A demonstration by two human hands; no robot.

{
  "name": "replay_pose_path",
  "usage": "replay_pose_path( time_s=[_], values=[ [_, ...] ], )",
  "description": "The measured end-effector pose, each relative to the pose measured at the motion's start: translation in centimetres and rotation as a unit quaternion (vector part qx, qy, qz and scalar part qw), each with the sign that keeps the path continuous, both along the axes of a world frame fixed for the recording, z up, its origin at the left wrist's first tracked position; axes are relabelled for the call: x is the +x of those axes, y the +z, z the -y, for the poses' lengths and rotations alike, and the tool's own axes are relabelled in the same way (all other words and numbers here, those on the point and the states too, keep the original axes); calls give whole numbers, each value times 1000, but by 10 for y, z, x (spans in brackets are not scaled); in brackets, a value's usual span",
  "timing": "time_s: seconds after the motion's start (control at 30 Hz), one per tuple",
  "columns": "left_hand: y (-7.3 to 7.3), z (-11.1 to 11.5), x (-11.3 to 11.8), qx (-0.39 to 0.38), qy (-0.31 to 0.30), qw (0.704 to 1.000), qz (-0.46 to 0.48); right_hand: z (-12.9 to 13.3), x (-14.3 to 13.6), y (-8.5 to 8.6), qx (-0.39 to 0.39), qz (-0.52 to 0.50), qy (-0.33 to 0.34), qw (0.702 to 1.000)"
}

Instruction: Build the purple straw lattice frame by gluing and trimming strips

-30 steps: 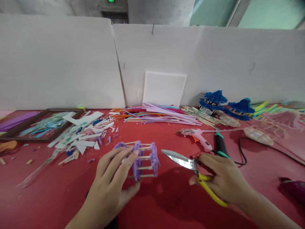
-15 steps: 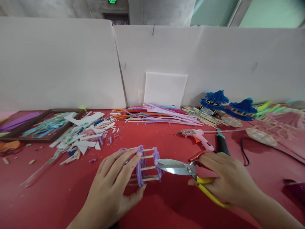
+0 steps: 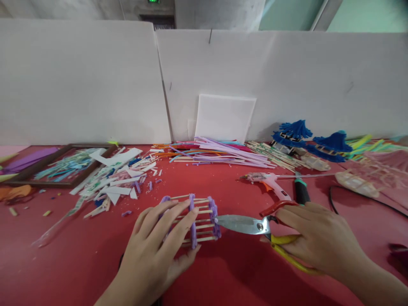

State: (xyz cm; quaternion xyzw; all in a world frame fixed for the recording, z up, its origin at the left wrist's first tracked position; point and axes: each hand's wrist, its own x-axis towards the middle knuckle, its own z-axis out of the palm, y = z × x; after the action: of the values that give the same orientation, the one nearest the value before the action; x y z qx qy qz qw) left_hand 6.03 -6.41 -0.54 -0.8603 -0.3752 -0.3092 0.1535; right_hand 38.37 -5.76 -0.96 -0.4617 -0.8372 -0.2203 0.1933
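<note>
A small cage-like frame of pale sticks ringed with purple pipe cleaners lies on its side on the red table. My left hand is wrapped round its left part, fingertips at the middle ring. My right hand grips the scissors by their red and yellow handles. The blades look closed, and their tip is at the right-hand ring, by a small pale purple piece.
Behind are a pink glue gun, a dark-handled tool and a pile of pipe cleaners. Scraps and a brown frame lie left. Blue-topped models stand right; a black cable crosses there.
The scissors' blades have closed further, and their tip has shifted off the sticks to the ring's outer side. The purple frame has turned slightly in my left hand. The view has shifted slightly.
</note>
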Motion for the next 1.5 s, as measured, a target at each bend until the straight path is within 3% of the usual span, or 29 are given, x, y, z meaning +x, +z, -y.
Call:
replay_pose_path(
  time_s=[0.23,0.53,0.87,1.03,1.23,1.5],
  values=[
    [2,0,2,3,-11,1000,18,1,0,4,-25,1,24,999],
    [-2,0,0,-5,-5,999,31,0,2,-3,-53,-42,53,996],
    [-9,0,-6,-109,51,989,87,1,-7,5,-84,-96,57,990],
    [-7,1,-9,-151,34,985,71,2,-5,0,-92,-75,48,992],
    [-4,1,-7,-136,6,989,50,2,-3,1,-69,-68,52,994],
    [8,4,-2,-71,18,997,14,2,-2,5,-28,-54,50,997]
  ],
)
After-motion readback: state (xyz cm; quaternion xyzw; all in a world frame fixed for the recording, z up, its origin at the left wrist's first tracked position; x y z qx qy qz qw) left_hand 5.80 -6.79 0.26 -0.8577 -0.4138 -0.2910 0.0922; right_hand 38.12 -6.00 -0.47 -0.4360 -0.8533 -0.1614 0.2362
